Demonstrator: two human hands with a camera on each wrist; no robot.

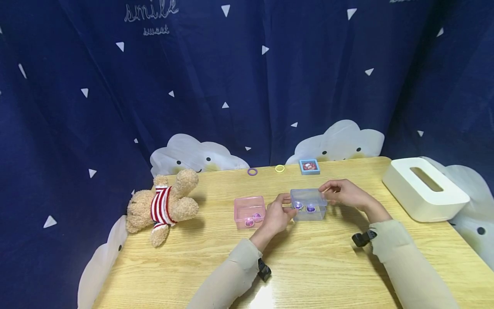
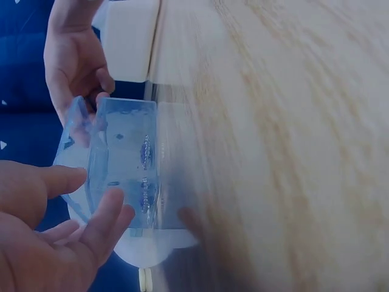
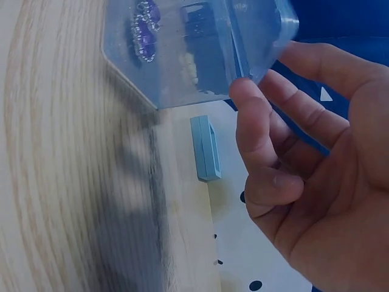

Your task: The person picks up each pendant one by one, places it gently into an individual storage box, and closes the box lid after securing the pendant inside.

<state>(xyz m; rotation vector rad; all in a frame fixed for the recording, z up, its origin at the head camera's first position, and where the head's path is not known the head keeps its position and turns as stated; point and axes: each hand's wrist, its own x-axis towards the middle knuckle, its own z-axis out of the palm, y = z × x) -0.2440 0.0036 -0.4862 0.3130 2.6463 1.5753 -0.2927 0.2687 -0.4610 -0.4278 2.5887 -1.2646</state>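
Note:
A clear bluish plastic box (image 1: 310,216) stands on the table with its lid (image 1: 307,195) partly raised. Inside show two purple gem pieces (image 1: 310,208) edged with clear beads. My left hand (image 1: 277,216) is at the box's left side, its fingers extended towards the wall and lid; exact contact is hard to tell. At the right corner, my right hand (image 1: 343,193) holds the lid's edge with its fingertips, seen closer in the right wrist view. Left of the left hand stands a pink clear box (image 1: 241,210) holding two pink gem pieces (image 1: 249,222).
A teddy bear (image 1: 164,206) in a striped top lies at the left. Along the back are a purple ring (image 1: 252,172), a yellow ring (image 1: 279,169) and a small blue framed case (image 1: 309,167). A white tissue box (image 1: 420,193) stands at the right.

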